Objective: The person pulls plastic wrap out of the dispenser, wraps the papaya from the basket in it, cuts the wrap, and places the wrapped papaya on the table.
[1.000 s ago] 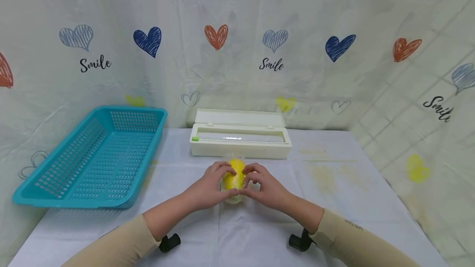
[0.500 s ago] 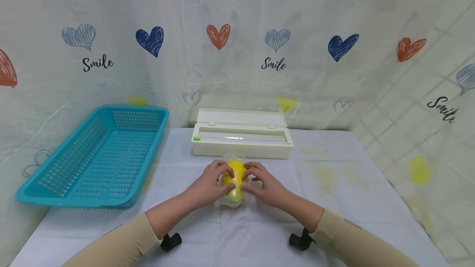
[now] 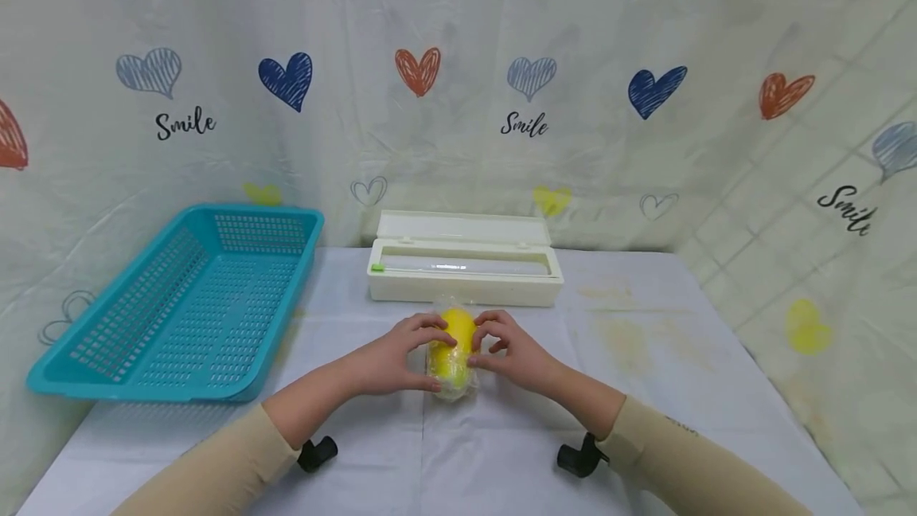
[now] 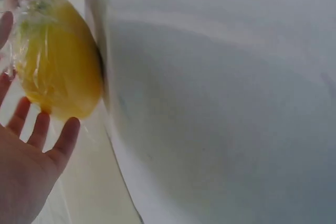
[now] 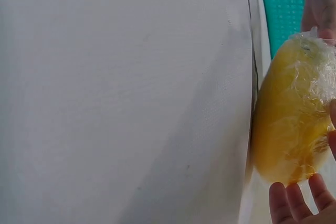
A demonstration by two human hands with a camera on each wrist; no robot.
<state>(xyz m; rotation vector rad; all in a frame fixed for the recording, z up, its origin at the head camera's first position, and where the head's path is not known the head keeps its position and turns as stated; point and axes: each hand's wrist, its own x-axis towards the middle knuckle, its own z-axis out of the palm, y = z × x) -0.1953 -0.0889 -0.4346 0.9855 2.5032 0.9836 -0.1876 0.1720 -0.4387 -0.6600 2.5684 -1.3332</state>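
A smooth yellow oval fruit, like a melon, lies on the white tablecloth, lengthwise before me, in crinkled clear plastic wrap. My left hand touches its left side, fingers spread over the top and thumb by the near end. The left wrist view shows those fingers fairly straight against the fruit. On the right side my right hand has curled fingers and thumb close together at the wrap, seeming to pinch it. In the right wrist view, several fingertips meet the fruit's lower end.
Behind the fruit stands a white cling film dispenser, its lid raised and a roll inside. A teal slotted basket is at the left. Tablecloth extends to the right, with faint brownish stains. A printed curtain hangs behind.
The left hand has shifted slightly left, its thumb drawing back from the fruit's middle and spreading away from its fingers. The right hand stays beside the fruit, its thumb moving a little.
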